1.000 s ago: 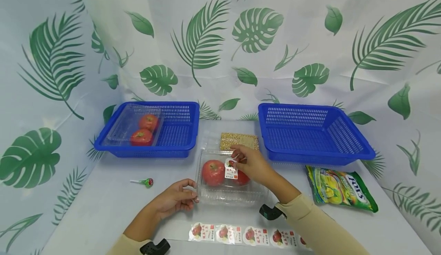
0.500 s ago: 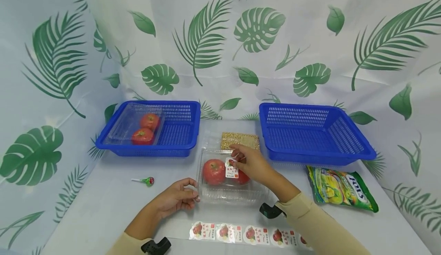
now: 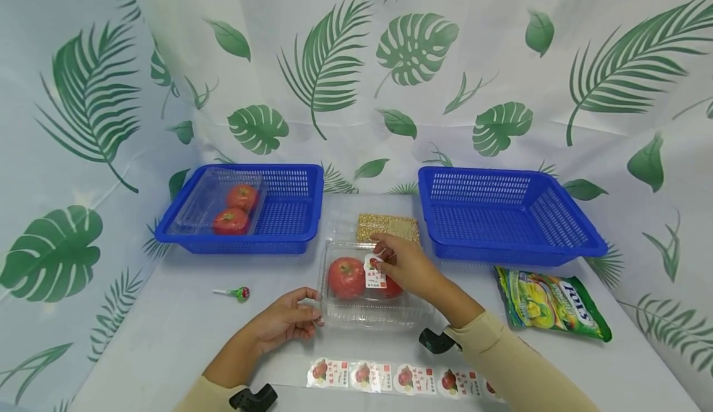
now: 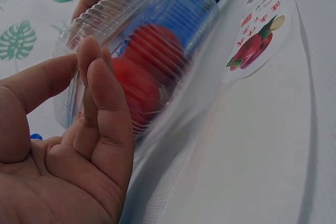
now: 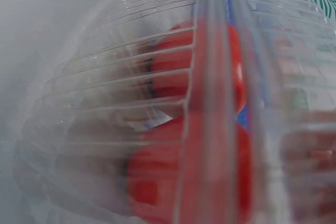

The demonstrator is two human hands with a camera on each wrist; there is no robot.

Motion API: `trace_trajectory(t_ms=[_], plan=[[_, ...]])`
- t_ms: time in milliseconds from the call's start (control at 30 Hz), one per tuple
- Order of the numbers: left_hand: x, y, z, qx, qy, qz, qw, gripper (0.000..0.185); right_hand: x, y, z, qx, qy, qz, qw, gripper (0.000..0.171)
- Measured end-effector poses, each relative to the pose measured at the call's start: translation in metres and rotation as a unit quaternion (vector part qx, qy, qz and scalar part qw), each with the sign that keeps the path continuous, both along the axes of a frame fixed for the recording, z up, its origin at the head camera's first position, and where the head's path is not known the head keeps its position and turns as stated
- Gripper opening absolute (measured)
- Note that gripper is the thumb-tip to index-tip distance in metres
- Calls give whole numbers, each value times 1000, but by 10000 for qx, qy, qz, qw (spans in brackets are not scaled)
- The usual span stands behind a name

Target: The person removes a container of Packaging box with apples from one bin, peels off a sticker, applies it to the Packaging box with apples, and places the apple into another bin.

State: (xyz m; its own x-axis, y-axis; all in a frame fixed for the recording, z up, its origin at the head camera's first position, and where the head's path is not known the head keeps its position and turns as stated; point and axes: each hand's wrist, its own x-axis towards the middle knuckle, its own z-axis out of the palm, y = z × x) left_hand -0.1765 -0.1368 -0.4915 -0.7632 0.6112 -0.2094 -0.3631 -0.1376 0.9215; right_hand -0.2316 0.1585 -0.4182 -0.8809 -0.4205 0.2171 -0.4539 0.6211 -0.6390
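Observation:
A clear plastic clamshell box (image 3: 345,314) with two red apples (image 3: 346,278) lies on the table in front of me. My left hand (image 3: 286,318) pinches its left rim between thumb and fingers; the left wrist view shows these fingertips against the ribbed wall. Over the lid, my right hand (image 3: 411,270) pinches the upper part of a white sticker (image 3: 375,279) printed with red fruit. That sticker overlaps the middle of the lid, and the hand partly covers the right apple. In the right wrist view, the ribbed plastic fills most of the picture and the right hand is hidden.
Several stickers on a backing strip (image 3: 364,377) lie nearest me. A left blue basket (image 3: 250,245) holds another clear box with apples; a right blue basket (image 3: 507,254) stands opposite. A lollipop (image 3: 239,293), a corn kernel pack (image 3: 379,225) and a green candy bag (image 3: 551,305) lie around.

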Motion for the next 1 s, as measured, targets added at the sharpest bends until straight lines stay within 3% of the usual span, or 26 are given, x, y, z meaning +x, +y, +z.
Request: trace_trajectory(t_ms=[267,600,1000], plan=[[0,1,-1,24,-36,-25,10000,35,0,1,-3,-17,143,-50,9999,50],[1,1,-1,-23,-80,-15,10000,42,1,0,-1,-223,-94,-245,9994,54],[1,2,2,-173,-122,58,9998,42,2,0,-3,-42,-41,-252,9997,51]])
